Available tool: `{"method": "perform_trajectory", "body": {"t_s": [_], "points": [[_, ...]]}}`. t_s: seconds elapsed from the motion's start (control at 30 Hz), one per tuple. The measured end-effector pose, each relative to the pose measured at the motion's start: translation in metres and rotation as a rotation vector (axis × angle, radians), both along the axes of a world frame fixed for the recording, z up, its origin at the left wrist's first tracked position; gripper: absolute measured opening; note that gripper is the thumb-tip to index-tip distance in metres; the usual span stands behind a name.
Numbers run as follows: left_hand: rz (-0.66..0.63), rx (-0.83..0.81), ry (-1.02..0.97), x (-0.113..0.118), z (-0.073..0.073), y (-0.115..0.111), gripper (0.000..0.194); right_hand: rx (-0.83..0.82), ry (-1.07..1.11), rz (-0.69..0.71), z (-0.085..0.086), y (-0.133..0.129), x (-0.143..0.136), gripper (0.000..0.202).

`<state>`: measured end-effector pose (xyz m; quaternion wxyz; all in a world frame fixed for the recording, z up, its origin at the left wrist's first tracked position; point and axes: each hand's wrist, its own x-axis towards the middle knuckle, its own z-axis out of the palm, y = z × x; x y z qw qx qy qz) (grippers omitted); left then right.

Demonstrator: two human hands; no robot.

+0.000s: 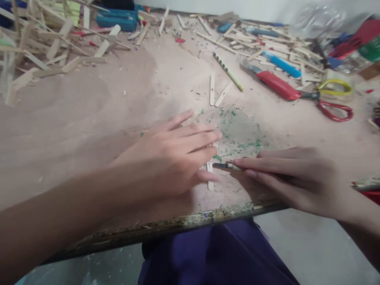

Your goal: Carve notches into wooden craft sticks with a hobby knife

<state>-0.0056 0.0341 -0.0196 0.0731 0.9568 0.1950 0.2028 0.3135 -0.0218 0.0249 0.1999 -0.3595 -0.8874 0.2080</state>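
A broad, pale brown wooden tabletop (pixel 97 95) filled most of the frame, with dark purple cloth (pixel 213 253) at bottom centre. The left hand (pixel 181 154) lay near the centre, open and palm down, fingers slightly spread, over a flat, pale wooden stick. The right hand (pixel 291 174), right of centre, was closed in a pinch on a slim tool with a grey metal tip. A heap of pale wooden strips (pixel 65 27) stood at upper left. Scissors with yellow and red loop handles (pixel 314 95) lay at upper right. A yellow-green pencil with dark dots (pixel 228 72) lay at upper centre-right. The slim tool (pixel 230 166) pointed left, its tip just beside or touching the flat stick (pixel 210 184); which, I could not tell. Green shavings (pixel 237 146) dotted the wood above it.
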Motion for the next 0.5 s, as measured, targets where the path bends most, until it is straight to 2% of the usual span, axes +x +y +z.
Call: {"method": "perform_trajectory", "body": {"t_s": [0.03,0.13,0.3,0.5], "points": [[-0.023,0.031,-0.024,-0.001,-0.003,0.003,0.033,-0.006,0.021,0.002,0.0,0.0,0.0,0.024],[-0.087,0.1,-0.048,-0.005,-0.009,0.01,0.047,-0.012,0.054,0.021,-0.002,-0.003,0.002,0.026],[-0.067,0.125,-0.012,-0.008,-0.003,0.007,0.037,0.039,0.058,-0.002,-0.01,-0.011,0.011,0.028],[-0.075,0.074,-0.05,-0.008,0.0,0.0,0.029,-0.01,0.068,-0.039,-0.012,-0.013,0.019,0.025]]}}
